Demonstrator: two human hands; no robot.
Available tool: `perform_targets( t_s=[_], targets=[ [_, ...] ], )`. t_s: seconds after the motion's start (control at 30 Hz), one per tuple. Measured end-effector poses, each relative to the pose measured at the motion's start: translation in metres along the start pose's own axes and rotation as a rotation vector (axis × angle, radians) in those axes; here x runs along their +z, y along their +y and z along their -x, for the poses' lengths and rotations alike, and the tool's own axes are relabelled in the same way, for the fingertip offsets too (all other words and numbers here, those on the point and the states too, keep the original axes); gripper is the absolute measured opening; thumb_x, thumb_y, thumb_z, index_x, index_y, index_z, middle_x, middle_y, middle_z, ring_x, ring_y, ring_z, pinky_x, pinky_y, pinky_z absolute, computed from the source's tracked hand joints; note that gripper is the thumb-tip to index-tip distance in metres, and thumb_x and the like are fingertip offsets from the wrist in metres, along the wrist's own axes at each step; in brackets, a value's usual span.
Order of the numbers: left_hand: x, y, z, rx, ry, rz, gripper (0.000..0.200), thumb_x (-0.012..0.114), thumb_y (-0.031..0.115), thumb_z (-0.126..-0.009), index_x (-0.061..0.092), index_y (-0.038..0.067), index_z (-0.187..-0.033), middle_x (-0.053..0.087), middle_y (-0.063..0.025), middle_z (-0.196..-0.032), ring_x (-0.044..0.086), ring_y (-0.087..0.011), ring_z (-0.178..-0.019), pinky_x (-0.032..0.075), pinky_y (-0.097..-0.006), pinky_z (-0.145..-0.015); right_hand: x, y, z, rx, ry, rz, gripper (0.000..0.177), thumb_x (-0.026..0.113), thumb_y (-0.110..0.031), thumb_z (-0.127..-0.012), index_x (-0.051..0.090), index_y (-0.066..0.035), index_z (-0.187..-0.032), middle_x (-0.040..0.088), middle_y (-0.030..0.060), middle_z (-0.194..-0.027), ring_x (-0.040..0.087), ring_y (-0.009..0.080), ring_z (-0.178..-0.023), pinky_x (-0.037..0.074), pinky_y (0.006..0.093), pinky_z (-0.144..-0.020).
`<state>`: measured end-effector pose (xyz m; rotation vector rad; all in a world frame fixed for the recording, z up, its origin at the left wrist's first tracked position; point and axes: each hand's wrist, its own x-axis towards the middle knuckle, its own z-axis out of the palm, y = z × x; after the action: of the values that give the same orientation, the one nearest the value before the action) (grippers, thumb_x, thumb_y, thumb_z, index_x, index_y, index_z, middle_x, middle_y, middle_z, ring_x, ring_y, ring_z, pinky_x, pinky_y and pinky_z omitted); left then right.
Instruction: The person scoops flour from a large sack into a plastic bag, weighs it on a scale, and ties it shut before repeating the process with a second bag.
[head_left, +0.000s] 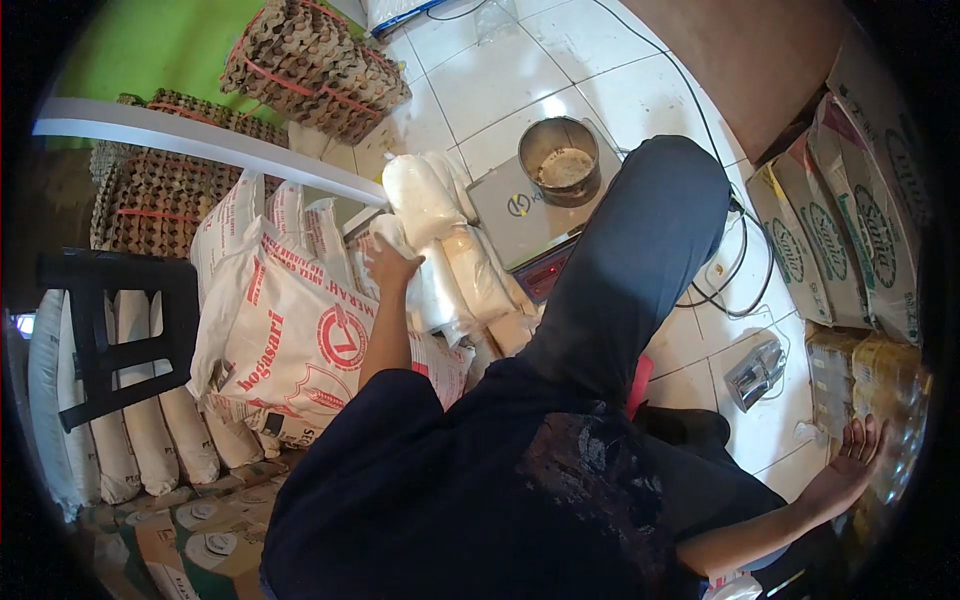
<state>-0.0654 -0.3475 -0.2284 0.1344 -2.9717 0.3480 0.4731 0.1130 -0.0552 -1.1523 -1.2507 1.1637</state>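
Observation:
My left hand [391, 264] grips a clear plastic bag of white powder [392, 232], with the fingers and thumb spread around its near end. Several similar filled bags [424, 195] lie piled beside it. To their right, a metal pot [559, 162] with some pale powder on its bottom stands on the flat plate of a digital scale [500, 207]. A red display glows on the scale's near edge. Away on the right, my right hand [857, 462] is open, palm up, fingers stretched beside plastic-wrapped bottles [885, 400]. It holds nothing.
A large printed sack [285, 335] and a black stool [125, 330] are on the left. Egg trays [310, 70] are stacked behind. Cartons [865, 220] line the right side. A metal scoop-like container [757, 375] and a black cable [740, 270] lie on the tiles.

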Motion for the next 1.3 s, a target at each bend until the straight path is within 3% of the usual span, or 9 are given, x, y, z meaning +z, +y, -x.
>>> perform_targets(
  t_s=[0.17,0.37,0.57,0.77,0.83,0.97,1.0,1.13,1.3],
  targets=[
    [0.013,-0.041,-0.03,-0.006,-0.46,0.103,0.09,0.077,0.028,-0.066,0.027,0.005,-0.138,0.058,-0.0242,-0.116,0.059,-0.0384,-0.104,0.049,-0.045,-0.087,-0.001,0.003,-0.002,0.011,-0.007,-0.056,0.05,0.034,-0.033,-0.098,0.038,-0.001,-0.136,0.052,0.0107,-0.12,0.05,0.0213,-0.109,0.033,0.0349,-0.1],
    [0.029,-0.05,-0.043,0.067,-0.137,0.004,0.057,0.061,0.011,-0.08,0.038,0.003,-0.132,0.058,-0.0218,-0.112,0.06,-0.0352,-0.102,0.051,-0.0421,-0.084,0.0,0.007,-0.002,-0.045,-0.045,0.035,0.051,0.033,-0.035,-0.098,0.04,-0.001,-0.135,0.053,0.0107,-0.119,0.05,0.0209,-0.107,0.034,0.0345,-0.099],
    [0.085,-0.028,-0.012,-0.073,-0.313,-0.117,0.069,0.06,0.019,-0.082,0.027,0.006,-0.141,0.043,-0.0225,-0.128,0.045,-0.0367,-0.119,0.048,-0.0379,-0.089,0.007,0.007,0.003,-0.018,-0.053,0.073,0.045,0.033,-0.029,-0.099,0.043,0.0,-0.133,0.053,0.012,-0.118,0.051,0.0207,-0.106,0.036,0.0336,-0.097],
    [0.048,-0.035,-0.062,0.194,-0.874,-0.119,0.046,0.064,0.03,-0.076,0.062,-0.003,-0.107,0.065,-0.0233,-0.097,0.066,-0.0265,-0.089,0.053,-0.0364,-0.076,0.005,0.012,0.003,-0.035,-0.105,0.204,0.042,0.035,-0.025,-0.099,0.045,0.001,-0.131,0.055,0.0127,-0.114,0.054,0.0201,-0.1,0.039,0.0328,-0.094],
    [-0.001,-0.018,-0.069,0.052,-0.802,0.13,0.041,0.064,0.034,-0.08,0.065,-0.006,-0.089,0.068,-0.0173,-0.079,0.067,-0.0292,-0.06,0.053,-0.0414,-0.051,0.009,0.011,0.003,-0.051,-0.13,0.279,0.042,0.036,-0.027,-0.099,0.046,0.0,-0.13,0.055,0.014,-0.114,0.054,0.02,-0.098,0.04,0.0326,-0.091],
    [-0.133,0.07,-0.055,0.463,-0.025,0.199,0.03,0.058,0.027,-0.086,0.064,-0.002,-0.094,0.067,-0.0185,-0.083,0.066,-0.0242,-0.07,0.051,-0.0382,-0.067,0.017,0.012,0.001,-0.08,-0.15,0.265,0.045,0.039,-0.03,-0.098,0.045,0.001,-0.13,0.057,0.0147,-0.109,0.056,0.0187,-0.094,0.043,0.0312,-0.086],
    [-0.171,0.095,-0.046,0.601,0.096,0.453,0.029,0.059,0.026,-0.085,0.063,0.0,-0.098,0.066,-0.0212,-0.087,0.065,-0.0346,-0.081,0.05,-0.0406,-0.071,0.023,0.01,0.002,-0.08,-0.134,0.259,0.046,0.041,-0.032,-0.098,0.045,0.001,-0.13,0.058,0.0148,-0.108,0.057,0.0182,-0.093,0.043,0.0307,-0.085],
    [-0.319,0.203,0.057,1.034,0.348,1.204,0.019,0.053,0.004,-0.09,0.065,0.002,-0.104,0.067,-0.0114,-0.072,0.068,-0.0173,-0.07,0.051,-0.0277,-0.064,0.044,0.011,0.008,-0.112,-0.086,0.194,0.03,0.042,-0.024,-0.098,0.052,0.002,-0.112,0.058,0.01,-0.088,0.057,0.0161,-0.083,0.043,0.0281,-0.082],
    [-0.366,0.307,0.184,1.504,0.038,1.784,0.006,0.06,0.006,-0.086,0.065,0.004,-0.089,0.065,-0.0074,-0.066,0.064,-0.0139,-0.058,0.048,-0.0242,-0.051,0.05,0.025,0.011,-0.129,-0.067,0.111,0.025,0.04,-0.022,-0.1,0.047,-0.003,-0.084,0.041,0.0016,-0.063,0.044,0.0106,-0.06,0.039,0.0244,-0.064]
  ],
)
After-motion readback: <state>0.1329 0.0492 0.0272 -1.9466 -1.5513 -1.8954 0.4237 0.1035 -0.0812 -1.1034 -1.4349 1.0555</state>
